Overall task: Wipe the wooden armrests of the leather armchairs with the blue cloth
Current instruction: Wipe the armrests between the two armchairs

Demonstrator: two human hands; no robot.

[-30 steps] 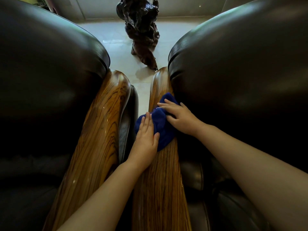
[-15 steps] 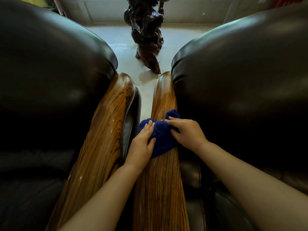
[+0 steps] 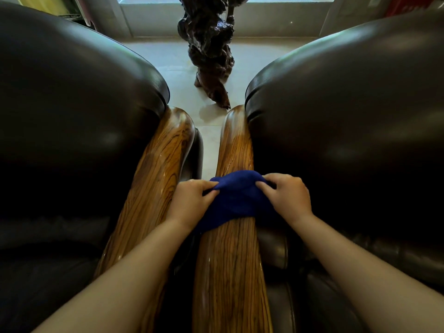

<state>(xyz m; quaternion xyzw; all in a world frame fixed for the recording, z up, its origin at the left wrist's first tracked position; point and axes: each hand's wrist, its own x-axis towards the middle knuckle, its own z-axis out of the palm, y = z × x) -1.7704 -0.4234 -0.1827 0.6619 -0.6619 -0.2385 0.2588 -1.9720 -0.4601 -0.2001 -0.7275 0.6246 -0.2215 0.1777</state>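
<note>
Both hands gripping the cloth (image 3: pixel 236 200): left hand (image 3: pixel 189 203) pinching its left edge, right hand (image 3: pixel 287 198) its right. Cloth draping over the right armrest (image 3: pixel 230 272). Left armrest (image 3: pixel 153 179) lying alongside. Carving (image 3: pixel 211 51) standing on the floor (image 3: pixel 252 54) beyond.

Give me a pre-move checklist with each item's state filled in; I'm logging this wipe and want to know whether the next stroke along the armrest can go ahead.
1. Blue cloth draped across the right-hand wooden armrest: ok.
2. Left hand has a grip on the cloth's left edge: ok.
3. Right hand pinches the cloth's right edge: ok.
4. Armrest bare of objects ahead of and behind the cloth: ok.
5. Left-hand wooden armrest wiped: cannot tell; it shines, but no cloth is on it.
6. Dark carved sculpture stands on the floor beyond the armrest ends, clear of the stroke: ok.
</note>
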